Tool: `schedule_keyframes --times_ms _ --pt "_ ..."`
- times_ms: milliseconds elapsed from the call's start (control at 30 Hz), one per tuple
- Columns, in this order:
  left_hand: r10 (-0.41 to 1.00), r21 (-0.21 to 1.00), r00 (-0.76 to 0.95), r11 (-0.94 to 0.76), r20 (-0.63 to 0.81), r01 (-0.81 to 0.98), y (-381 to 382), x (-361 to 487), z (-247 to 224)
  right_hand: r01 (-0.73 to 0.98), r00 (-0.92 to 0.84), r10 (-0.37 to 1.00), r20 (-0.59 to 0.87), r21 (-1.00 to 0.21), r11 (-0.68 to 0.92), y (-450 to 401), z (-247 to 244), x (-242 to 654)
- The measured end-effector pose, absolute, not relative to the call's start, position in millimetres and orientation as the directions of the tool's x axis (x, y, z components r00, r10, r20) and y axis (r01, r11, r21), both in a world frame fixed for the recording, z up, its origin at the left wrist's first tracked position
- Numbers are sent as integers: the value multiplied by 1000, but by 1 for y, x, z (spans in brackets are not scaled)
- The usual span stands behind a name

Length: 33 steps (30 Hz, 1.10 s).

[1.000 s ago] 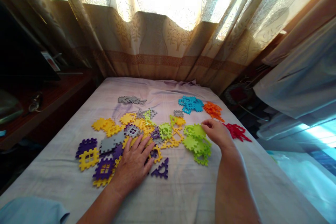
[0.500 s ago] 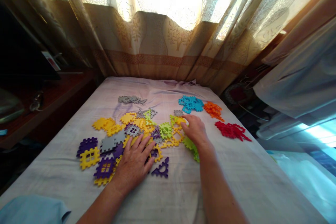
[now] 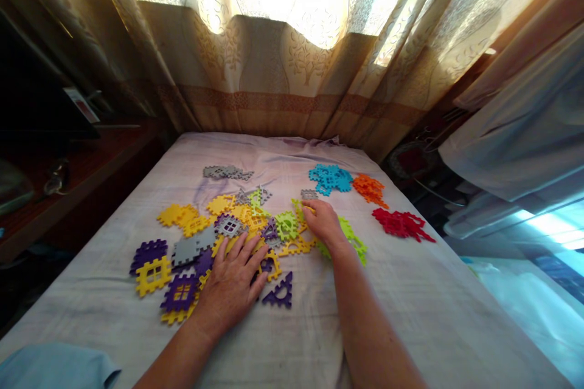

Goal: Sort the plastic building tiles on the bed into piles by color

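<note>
My left hand (image 3: 235, 276) lies with fingers spread on the mixed pile, over yellow pieces (image 3: 220, 248) and beside a purple triangle (image 3: 286, 293). At the pile's right side, my right hand (image 3: 323, 219) has its fingers bent together at a lime green piece (image 3: 297, 206); whatever is under the fingertips is partly hidden. Lime green pieces (image 3: 353, 240) show on both sides of my right wrist. Another green piece (image 3: 286, 226) rests between my hands. Purple and yellow window pieces (image 3: 153, 276) are at the left, near grey squares (image 3: 187, 250).
Farther back lie a grey heap (image 3: 225, 172), a blue heap (image 3: 331, 179), an orange heap (image 3: 368, 189) and a red heap (image 3: 401, 224). Patterned curtains (image 3: 264, 67) hang behind the cloth-covered surface (image 3: 387, 316). A dark wooden shelf (image 3: 68, 185) stands at the left.
My right hand has shifted a little left onto the green and yellow pieces, and more lime green shows to the right of its wrist. My left hand stays in place.
</note>
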<state>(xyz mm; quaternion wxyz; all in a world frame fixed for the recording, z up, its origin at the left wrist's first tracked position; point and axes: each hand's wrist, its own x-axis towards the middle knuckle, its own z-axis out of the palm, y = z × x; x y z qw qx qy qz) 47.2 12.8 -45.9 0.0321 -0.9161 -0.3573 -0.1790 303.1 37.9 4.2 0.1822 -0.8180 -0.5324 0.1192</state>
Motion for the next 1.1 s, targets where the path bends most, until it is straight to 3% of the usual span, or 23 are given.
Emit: schedule_keyframes --times_ms 100,200,467,667,767,1000,1100 --pt "634 52 690 -748 349 662 13 47 -46 718 457 888 42 -607 -341 28 13 325" --pt "627 41 696 -752 351 658 13 46 -47 649 517 855 28 -664 -371 9 24 350" --pt "634 49 696 -750 338 659 15 47 -49 706 569 791 -226 -359 -610 -23 44 375" --pt "626 54 696 -756 351 652 15 46 -49 718 655 725 -213 -124 -685 -23 46 373" --pt "624 39 697 -754 353 655 15 46 -50 754 627 761 -166 -116 -647 -18 48 358" --pt "611 13 704 -758 362 652 15 46 -49 883 361 924 -123 -273 -381 5 37 299" --pt "618 27 700 -756 358 654 15 47 -49 916 309 949 -59 -249 -314 10 29 283"
